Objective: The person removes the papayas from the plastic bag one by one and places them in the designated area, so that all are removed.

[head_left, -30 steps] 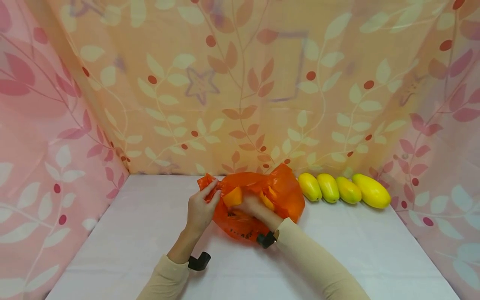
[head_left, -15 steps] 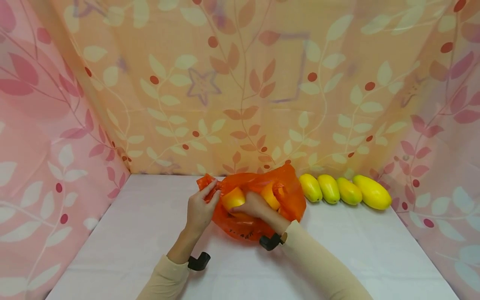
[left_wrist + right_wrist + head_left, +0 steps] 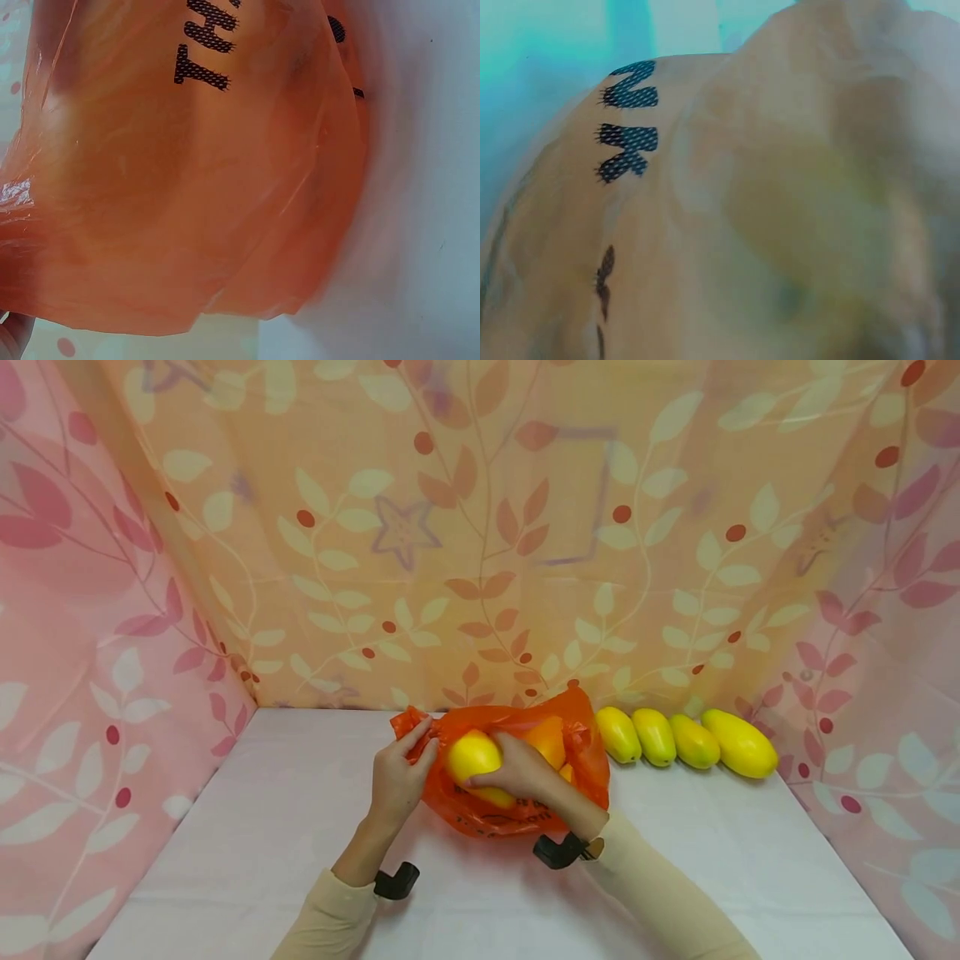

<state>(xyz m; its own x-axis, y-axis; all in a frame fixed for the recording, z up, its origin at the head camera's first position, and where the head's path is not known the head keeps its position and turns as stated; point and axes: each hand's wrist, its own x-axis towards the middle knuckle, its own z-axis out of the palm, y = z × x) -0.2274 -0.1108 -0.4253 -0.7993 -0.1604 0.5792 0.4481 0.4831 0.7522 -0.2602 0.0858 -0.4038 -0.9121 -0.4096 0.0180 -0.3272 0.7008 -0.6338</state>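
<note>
In the head view, an orange plastic bag (image 3: pixel 592 772) with black print lies at the back middle of the table, its mouth open toward me. My left hand (image 3: pixel 397 781) pinches the bag's edge at its left side. Inside the mouth, my right hand (image 3: pixel 517 768) grips a smooth yellow papaya (image 3: pixel 471 755), thumb in front of it. More orange-looking fruit (image 3: pixel 547 739) sits in the bag beyond the right wrist, partly hidden. Printed bag plastic (image 3: pixel 247 172) fills most of the left wrist view. The right wrist view is blurred, showing the bag (image 3: pixel 637 225) and a yellowish shape.
Several yellow-green papayas (image 3: pixel 653 737) lie in a row at the back right, just beside the bag. A white cloth covers the table (image 3: pixel 240 827). Patterned curtains (image 3: pixel 337 568) stand behind and at both sides.
The right hand has drawn back slightly with the papaya, which now shows more fully and bright yellow at the bag's mouth. The left hand keeps its place on the edge.
</note>
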